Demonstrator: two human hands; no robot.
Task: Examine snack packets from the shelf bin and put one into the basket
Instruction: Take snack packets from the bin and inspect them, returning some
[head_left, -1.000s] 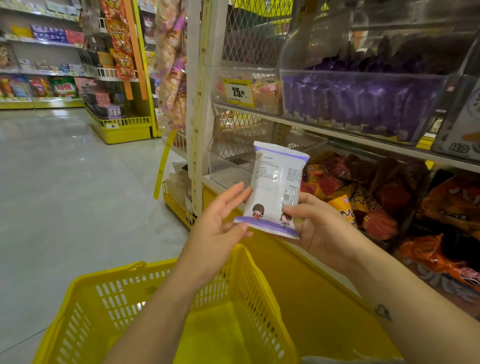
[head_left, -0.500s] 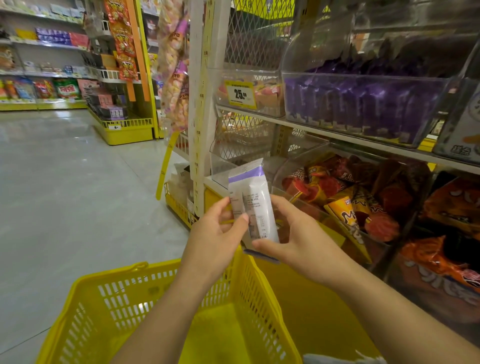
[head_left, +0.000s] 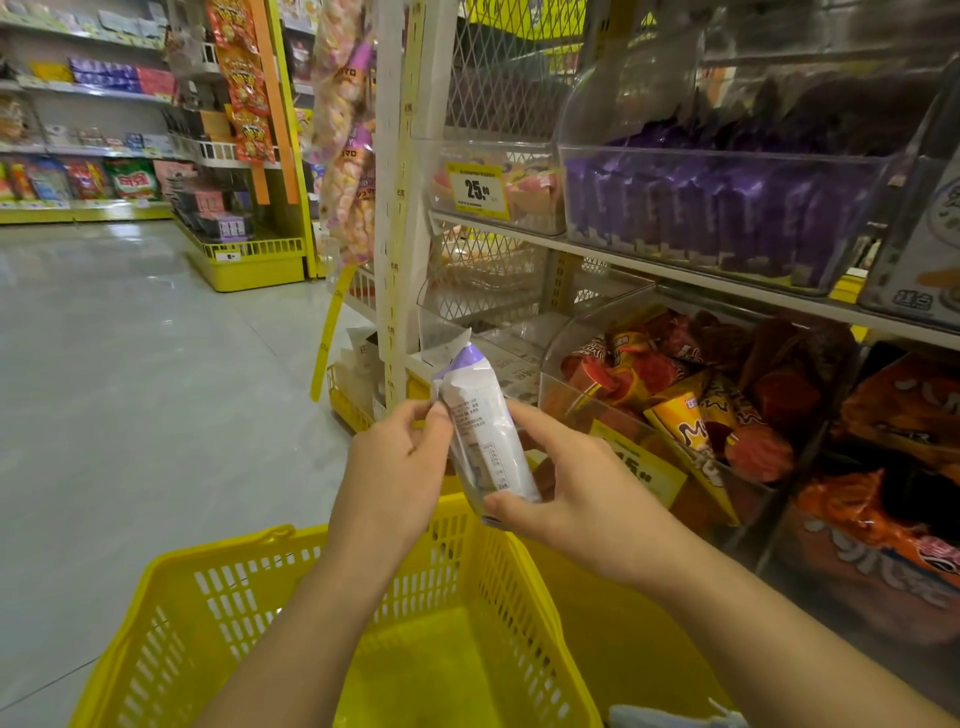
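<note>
Snack packet (head_left: 485, 441): white wrapper, purple band at the top end, small printed text facing the camera. It is held roughly upright, top leaning slightly left, in front of the shelving and above the far rim of the yellow basket (head_left: 249, 582); it is not inside it. Left hand (head_left: 395, 473): fingers curled, thumb and fingertips pinching the packet's left edge near its upper half. Right hand (head_left: 576, 504): thumb pressed on the lower end, index finger laid along the right side, gripping the packet. Clear shelf bin (head_left: 727, 218) of purple packets sits on the upper shelf to the right; yellow price tag (head_left: 475, 189) beside it reads 25.
</note>
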